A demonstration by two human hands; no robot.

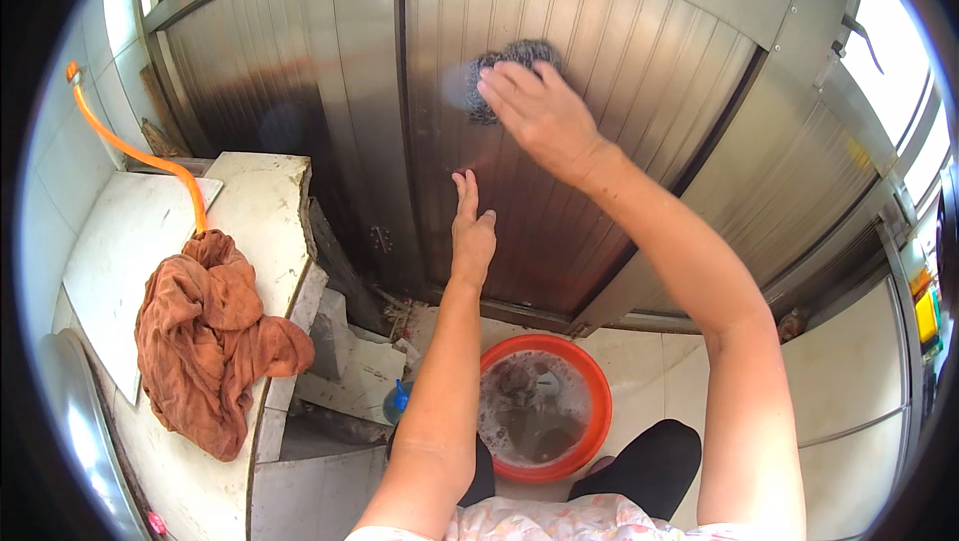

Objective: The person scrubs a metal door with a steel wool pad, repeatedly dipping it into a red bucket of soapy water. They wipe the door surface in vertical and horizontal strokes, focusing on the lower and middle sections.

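Observation:
My right hand (551, 118) is pressed over a steel wool scourer (533, 52), which lies against the ribbed metal door panel (569, 189). Dark wire mesh shows above and to the left of the fingers; the palm hides the rest. Lower down, my left hand (473, 230) has its fingers extended towards the same panel and holds nothing. Whether its fingertips touch the metal, I cannot tell. Between my knees, a red basin (601, 413) of murky, foamy water stands on the tiled floor.
At left, a crumpled brown cloth (202, 346) lies on a worn white counter (266, 189) with a broken edge. An orange hose (127, 145) runs down to the cloth. A metal bowl-like rim (82, 436) curves at lower left. A blue-topped bottle (397, 399) stands beside my left arm.

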